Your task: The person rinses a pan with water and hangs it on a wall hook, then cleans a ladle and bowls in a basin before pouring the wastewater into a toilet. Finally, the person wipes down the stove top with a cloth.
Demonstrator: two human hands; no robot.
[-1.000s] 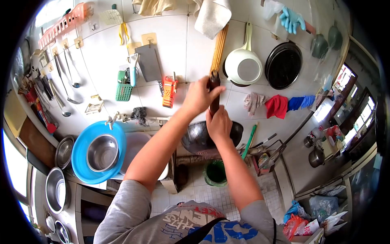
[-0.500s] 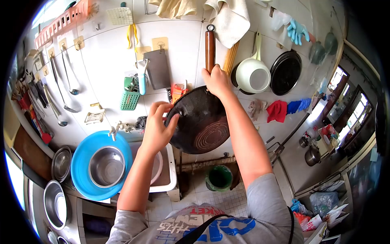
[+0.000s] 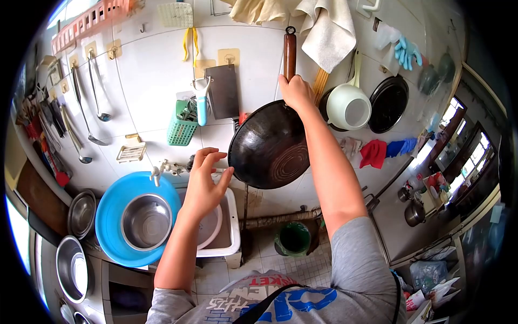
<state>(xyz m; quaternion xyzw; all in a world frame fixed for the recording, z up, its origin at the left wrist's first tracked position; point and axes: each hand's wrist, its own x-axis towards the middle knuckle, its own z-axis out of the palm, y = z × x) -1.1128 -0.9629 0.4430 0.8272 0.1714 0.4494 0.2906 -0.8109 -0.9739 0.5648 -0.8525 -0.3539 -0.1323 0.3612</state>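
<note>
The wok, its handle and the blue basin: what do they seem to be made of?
Wok: probably iron or steel, judging by its dark, worn surface, metallic sheen and ringed base.
Handle: likely varnished wood, being reddish brown and glossy, though plastic is possible.
Blue basin: apparently plastic, smooth and evenly coloured.

The right hand [image 3: 298, 93] gripped a dark wok [image 3: 270, 146] by the base of its brown handle [image 3: 290, 56] — ringed underside [image 3: 288, 168] showing. The left hand [image 3: 204, 183] was spread beside the rim — possibly touching it. A steel bowl [image 3: 147, 221] sat inside a blue basin [image 3: 110, 216].
</note>
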